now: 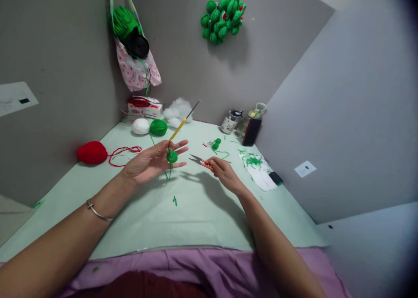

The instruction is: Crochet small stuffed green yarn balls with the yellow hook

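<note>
Left hand (pixel 148 161) seems to pinch hook (pixel 179 127) above green ball (pixel 172 157), while right hand (pixel 225 173), gripping scissors (pixel 206 164) beside ball, should keep blades (pixel 196 158) off it

A thin, silvery bangle (pixel 99 215) rings the left forearm (pixel 78 224) near the wrist; it is smooth and rounded, with a small raised knob; the right forearm (pixel 281 241) is bare; both the left hand (pixel 148 159) and the right hand (pixel 226 174) are bare, with slim fingers; the clothing (pixel 140 287) is dark maroon, its cut out of view.
</note>
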### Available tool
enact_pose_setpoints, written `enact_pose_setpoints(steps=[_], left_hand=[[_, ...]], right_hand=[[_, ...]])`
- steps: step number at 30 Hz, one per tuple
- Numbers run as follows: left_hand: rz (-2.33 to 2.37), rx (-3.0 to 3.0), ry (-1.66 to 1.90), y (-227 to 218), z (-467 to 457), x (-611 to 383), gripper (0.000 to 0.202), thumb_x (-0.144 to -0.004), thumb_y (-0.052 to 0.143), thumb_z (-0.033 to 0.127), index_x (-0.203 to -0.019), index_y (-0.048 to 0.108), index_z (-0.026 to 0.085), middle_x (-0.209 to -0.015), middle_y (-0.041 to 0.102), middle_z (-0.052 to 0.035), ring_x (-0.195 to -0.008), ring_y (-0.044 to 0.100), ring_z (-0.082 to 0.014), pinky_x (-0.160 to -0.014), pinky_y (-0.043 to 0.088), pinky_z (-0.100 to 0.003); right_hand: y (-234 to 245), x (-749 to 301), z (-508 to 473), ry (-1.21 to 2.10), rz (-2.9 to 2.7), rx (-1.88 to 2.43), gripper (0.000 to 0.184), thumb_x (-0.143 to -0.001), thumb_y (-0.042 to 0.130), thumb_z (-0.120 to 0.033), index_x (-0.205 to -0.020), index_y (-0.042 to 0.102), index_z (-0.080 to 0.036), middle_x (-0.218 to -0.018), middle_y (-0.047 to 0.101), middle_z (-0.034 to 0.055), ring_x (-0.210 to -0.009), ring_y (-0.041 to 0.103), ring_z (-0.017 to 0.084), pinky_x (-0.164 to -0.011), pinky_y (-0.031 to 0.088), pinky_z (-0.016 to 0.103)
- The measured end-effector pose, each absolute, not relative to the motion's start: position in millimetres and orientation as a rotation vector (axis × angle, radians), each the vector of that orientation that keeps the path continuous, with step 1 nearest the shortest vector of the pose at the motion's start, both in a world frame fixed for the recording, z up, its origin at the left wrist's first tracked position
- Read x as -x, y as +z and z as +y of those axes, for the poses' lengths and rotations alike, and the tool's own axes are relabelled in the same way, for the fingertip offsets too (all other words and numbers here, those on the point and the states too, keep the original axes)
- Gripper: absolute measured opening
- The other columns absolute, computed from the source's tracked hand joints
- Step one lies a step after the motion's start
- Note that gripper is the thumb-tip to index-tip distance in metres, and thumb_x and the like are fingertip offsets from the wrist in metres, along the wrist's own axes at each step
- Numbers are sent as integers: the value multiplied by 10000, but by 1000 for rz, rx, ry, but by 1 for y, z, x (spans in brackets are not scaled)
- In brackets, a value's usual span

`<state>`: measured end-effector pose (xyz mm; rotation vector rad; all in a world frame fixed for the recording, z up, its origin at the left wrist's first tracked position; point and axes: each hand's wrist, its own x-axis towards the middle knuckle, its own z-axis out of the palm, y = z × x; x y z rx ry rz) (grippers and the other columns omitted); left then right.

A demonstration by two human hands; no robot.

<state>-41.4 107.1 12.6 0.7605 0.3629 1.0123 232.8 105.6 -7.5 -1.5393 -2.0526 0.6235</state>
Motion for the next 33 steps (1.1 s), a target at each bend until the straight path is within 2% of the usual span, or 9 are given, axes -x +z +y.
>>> enact_pose_setpoints(steps=[2, 4, 8, 17, 20, 23, 25, 28, 33], left_hand=[[361, -763, 1010, 13, 106, 42, 142, -913, 754, 297, -818, 772, 193, -1439, 658, -103, -1515, 385, -349, -1166, 395, -660], [364, -758, 1011, 13, 106, 42, 143, -918, 749, 291, -816, 771, 193, -1453, 649, -104, -1513, 389, -348, -1165, 401, -649], [352, -758, 1002, 11, 105, 41, 189, -961, 693, 308, -834, 770, 192, -1480, 630, -109, -1511, 393, -344, -1153, 421, -630], [407, -768, 1011, 10, 107, 38, 246, -987, 642, 321, -809, 753, 193, -1477, 631, -105, -1484, 435, -334, -1117, 485, -578], [494, -715, 1049, 6, 108, 36, 223, -982, 643, 265, -803, 752, 189, -1321, 722, -99, -1405, 527, -293, -1113, 506, -546], [571, -719, 1040, -2, 106, 25, 194, -954, 665, 193, -791, 759, 146, -1113, 775, -127, -1243, 642, -258, -1062, 554, -455], [604, -742, 996, -10, 104, 16, 137, -907, 705, 144, -785, 762, 119, -1035, 782, -139, -1088, 705, -237, -984, 587, -387], [651, -795, 913, -21, 101, 3, 84, -848, 770, 161, -795, 772, 96, -919, 777, -134, -912, 725, -205, -825, 599, -293], [716, -936, 851, -28, 100, 0, 229, -774, 843, 300, -683, 734, 120, -901, 759, -139, -876, 682, -186, -621, 500, -213]], right_hand=[[3, -223, 101, 717, -2054, 1414, 545, -1052, 289, -569, -932, 655, -184, -689, 514, -27, -614, 426, 130, -608, 380, 257], [10, -214, 99, 788, -2067, 1330, 522, -1016, 399, -611, -927, 682, -181, -685, 503, -33, -612, 401, 121, -584, 350, 252], [13, -201, 100, 896, -2077, 1231, 425, -932, 610, -587, -916, 716, -176, -682, 500, -43, -625, 384, 109, -578, 310, 246], [10, -201, 99, 956, -2112, 1156, 398, -933, 637, -551, -861, 747, -175, -730, 615, -10, -661, 483, 119, -626, 379, 257], [9, -220, 103, 1057, -2168, 1153, 381, -908, 681, -535, -1044, 758, -187, -991, 713, 59, -878, 635, 178, -788, 498, 304], [4, -226, 104, 816, -2015, 1149, 686, -835, 779, -519, -1428, 567, -245, -1362, 624, 130, -1186, 623, 240, -978, 522, 393], [0, -217, 102, 775, -1987, 1004, 720, -872, 754, -489, -1503, 478, -277, -1469, 570, 137, -1272, 604, 239, -1056, 506, 426], [-4, -199, 97, 551, -2055, 841, 354, -1015, 567, -370, -1348, 632, -266, -1308, 690, 112, -1215, 646, 215, -1048, 513, 413], [-5, -216, 110, -4, -1912, 1066, 230, -953, 557, -223, -1067, 750, -272, -1094, 777, 68, -1073, 686, 235, -1025, 504, 424]])
